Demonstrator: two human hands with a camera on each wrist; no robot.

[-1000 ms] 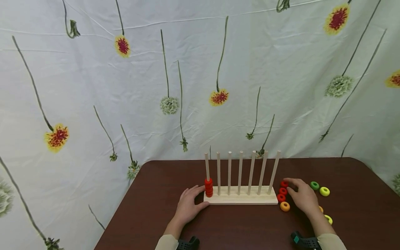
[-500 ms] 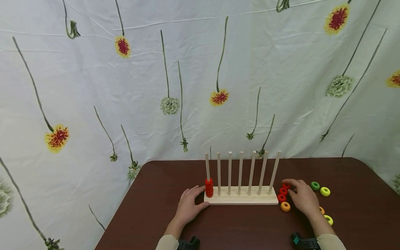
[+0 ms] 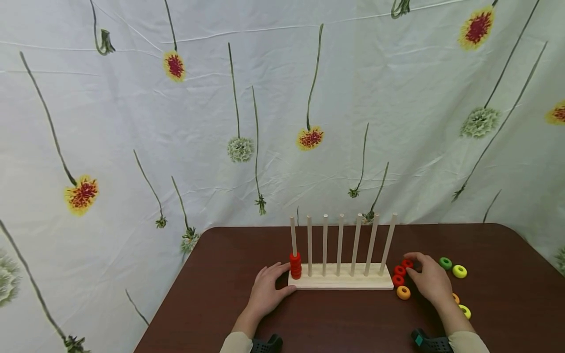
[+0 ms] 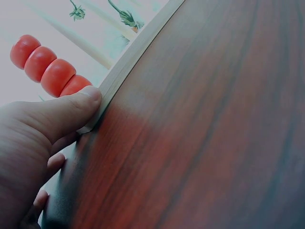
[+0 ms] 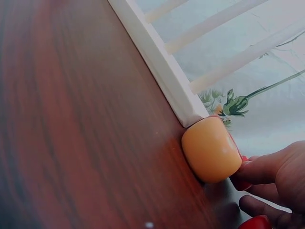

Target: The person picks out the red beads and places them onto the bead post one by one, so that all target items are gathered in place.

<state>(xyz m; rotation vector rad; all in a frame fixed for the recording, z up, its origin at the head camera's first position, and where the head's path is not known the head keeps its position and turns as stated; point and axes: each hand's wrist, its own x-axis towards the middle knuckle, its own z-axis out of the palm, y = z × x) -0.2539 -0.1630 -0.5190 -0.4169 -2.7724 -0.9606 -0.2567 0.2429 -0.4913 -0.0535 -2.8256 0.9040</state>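
Observation:
A wooden peg stand (image 3: 342, 279) with several upright pegs sits on the table. Red beads (image 3: 295, 266) are stacked on its leftmost peg, also seen as a red stack (image 4: 57, 76) in the left wrist view. My left hand (image 3: 267, 289) grips the stand's left end, thumb at the front edge, fingers behind. Right of the stand, my right hand (image 3: 430, 279) pinches a red bead (image 3: 407, 264) between thumb and index finger, low at the table. Two more red beads (image 3: 399, 275) and an orange bead (image 3: 403, 292) lie between that hand and the stand.
A green bead (image 3: 445, 263) and a yellow bead (image 3: 459, 271) lie beyond the right hand. Another orange bead (image 3: 456, 298) and yellow bead (image 3: 465, 311) are partly hidden by the right forearm. A flower-print cloth (image 3: 282, 122) hangs behind the table (image 3: 344, 323).
My right hand has shifted slightly to the right, and the red bead at its fingertips has moved right with it, away from the stand. The left hand stays on the stand.

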